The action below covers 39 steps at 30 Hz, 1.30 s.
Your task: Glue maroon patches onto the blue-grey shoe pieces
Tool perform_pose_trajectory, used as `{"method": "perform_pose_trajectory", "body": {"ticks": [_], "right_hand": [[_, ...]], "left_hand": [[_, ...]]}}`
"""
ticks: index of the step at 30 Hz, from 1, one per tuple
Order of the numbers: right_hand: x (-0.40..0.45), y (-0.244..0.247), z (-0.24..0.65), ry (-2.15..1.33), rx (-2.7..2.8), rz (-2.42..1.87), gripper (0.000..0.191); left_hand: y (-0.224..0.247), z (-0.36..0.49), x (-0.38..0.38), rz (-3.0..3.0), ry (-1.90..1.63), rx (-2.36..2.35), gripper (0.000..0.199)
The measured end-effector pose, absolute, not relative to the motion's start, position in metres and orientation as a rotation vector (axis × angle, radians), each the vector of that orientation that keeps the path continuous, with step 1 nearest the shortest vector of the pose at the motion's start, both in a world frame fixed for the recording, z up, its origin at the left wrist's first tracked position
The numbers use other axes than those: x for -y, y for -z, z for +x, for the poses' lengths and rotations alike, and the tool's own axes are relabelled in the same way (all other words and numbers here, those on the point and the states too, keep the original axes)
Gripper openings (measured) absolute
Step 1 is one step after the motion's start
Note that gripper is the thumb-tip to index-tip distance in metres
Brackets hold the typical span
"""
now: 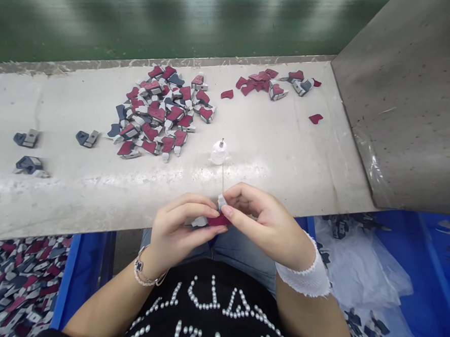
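Both hands meet at the front edge of the bench around one red and grey part [219,219]. My left hand [185,222] pinches its left side between thumb and fingers. From the right, my right hand [263,219] grips it, thumb on top near the pale grey tip; the fingers partly cover the part. Just beyond them a small white bottle [219,153] with a metal tip stands on the bench. A heap of red, grey and dark blue parts [155,113] lies farther back, left of the bottle.
Loose red pieces [259,81] and a few grey parts lie at the back right of the bench [280,141]. Several dark grey parts [29,165] are at the left. A full blue bin [67,281] stands lower left, another with plastic bags [371,269] lower right. A metal panel [411,109] rises right.
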State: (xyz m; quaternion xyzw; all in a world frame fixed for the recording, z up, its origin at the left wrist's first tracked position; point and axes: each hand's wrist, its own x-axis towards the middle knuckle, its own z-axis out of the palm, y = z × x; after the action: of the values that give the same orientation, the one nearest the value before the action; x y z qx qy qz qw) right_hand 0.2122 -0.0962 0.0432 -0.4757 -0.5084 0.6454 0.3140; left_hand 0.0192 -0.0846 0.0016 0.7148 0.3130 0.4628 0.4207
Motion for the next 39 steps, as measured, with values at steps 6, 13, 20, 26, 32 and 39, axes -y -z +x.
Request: {"method": "perform_pose_trajectory", "body": {"ticks": [6, 13, 20, 26, 32, 39], "right_hand": [[0.102, -0.050, 0.209, -1.588, 1.436, -1.323, 0.009], [0.105, -0.053, 0.206, -1.502, 1.539, -1.368, 0.012], [0.108, -0.055, 0.200, -1.272, 1.778, -1.363, 0.011], [0.111, -0.054, 0.198, -1.185, 1.864, -1.297, 0.013], [0.109, -0.056, 0.199, -1.149, 1.885, -1.348, 0.017], [0.114, -0.053, 0.201, -1.058, 2.021, -1.418, 0.025]], "left_hand": [[-0.005, 0.020, 0.085, 1.882, -1.195, -0.740, 0.036], [-0.003, 0.019, 0.089, 1.874, -1.225, -0.774, 0.037], [0.003, 0.019, 0.097, 1.496, -1.285, -0.855, 0.050], [0.001, 0.017, 0.099, 1.555, -1.319, -0.892, 0.045], [-0.004, 0.017, 0.100, 1.494, -1.143, -1.003, 0.045], [-0.020, 0.010, 0.087, 1.834, -0.721, -1.049, 0.009]]}}
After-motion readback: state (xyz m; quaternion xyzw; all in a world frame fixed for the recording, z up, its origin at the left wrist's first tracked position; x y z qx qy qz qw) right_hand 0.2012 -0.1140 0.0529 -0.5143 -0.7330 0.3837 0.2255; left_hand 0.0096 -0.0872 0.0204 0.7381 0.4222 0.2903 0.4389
